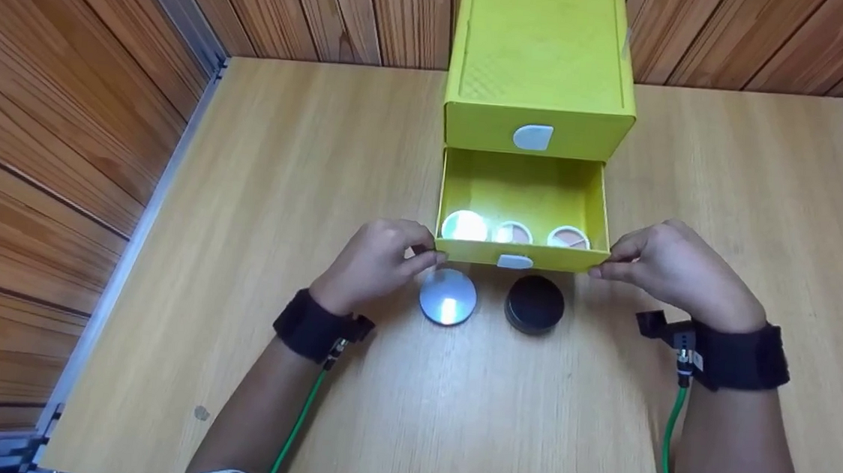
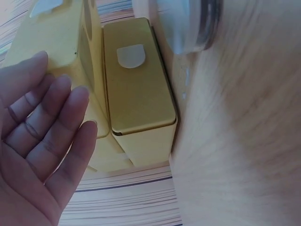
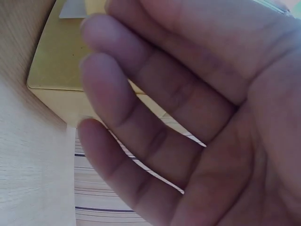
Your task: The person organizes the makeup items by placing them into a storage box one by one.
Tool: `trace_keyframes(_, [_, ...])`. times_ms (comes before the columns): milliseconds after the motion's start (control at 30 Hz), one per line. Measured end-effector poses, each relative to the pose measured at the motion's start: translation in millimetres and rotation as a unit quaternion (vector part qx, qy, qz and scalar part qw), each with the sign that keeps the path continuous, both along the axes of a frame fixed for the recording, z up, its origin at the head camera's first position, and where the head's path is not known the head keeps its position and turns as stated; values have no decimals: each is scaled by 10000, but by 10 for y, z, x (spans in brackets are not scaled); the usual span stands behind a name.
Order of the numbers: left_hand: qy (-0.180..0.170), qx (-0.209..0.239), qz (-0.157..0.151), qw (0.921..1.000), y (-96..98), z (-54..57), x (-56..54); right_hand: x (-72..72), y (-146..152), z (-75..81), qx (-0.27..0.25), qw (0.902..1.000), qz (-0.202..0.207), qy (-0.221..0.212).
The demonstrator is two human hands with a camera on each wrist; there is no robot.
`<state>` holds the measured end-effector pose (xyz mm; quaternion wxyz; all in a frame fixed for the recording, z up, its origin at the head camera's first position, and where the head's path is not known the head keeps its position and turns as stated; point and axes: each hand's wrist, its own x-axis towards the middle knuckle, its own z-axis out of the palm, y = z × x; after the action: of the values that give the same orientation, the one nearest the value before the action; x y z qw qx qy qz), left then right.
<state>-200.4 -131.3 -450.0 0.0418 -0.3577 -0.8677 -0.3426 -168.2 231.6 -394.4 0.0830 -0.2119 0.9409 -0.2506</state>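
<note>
A yellow-green drawer [image 1: 476, 253] stands pulled out from a small cabinet [image 1: 546, 43]. My left hand [image 1: 382, 263] pinches its left front corner between thumb and forefinger, the other fingers loosely bent in the left wrist view. At the right front corner my right hand [image 1: 682, 268] holds it with thumb and forefinger. Inside, along the drawer's front, lie a bright white round piece [image 1: 465, 226] and two round pieces with pinkish, divided tops, one in the middle [image 1: 513, 233] and one at right [image 1: 569, 238].
On the table before the drawer sit a silvery round container [image 1: 448, 296] and a black round one [image 1: 535, 305]. Above the drawer is a closed one with a white handle [image 1: 533, 137]; below, another closed drawer [image 2: 141, 94]. Wooden walls [image 1: 44, 162] border the table.
</note>
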Motion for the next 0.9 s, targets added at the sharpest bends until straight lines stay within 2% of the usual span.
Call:
trace_keyframes(167, [-2,137,109,9998,-23,7,-7,-4,-64,18,66,9996,104,265])
trace_keyframes(400, [137,123,333,9993,-101,18,-65,-112,-190,26,216,9984,201,490])
trace_keyframes(633, [4,-81,451,9990,-57,51,-188,-176,-206,0,159,9972,-231,692])
trace_keyframes(900, [24,-246,481,9985,52,83,-295,-144,-145,-57,-20,9938,-674,890])
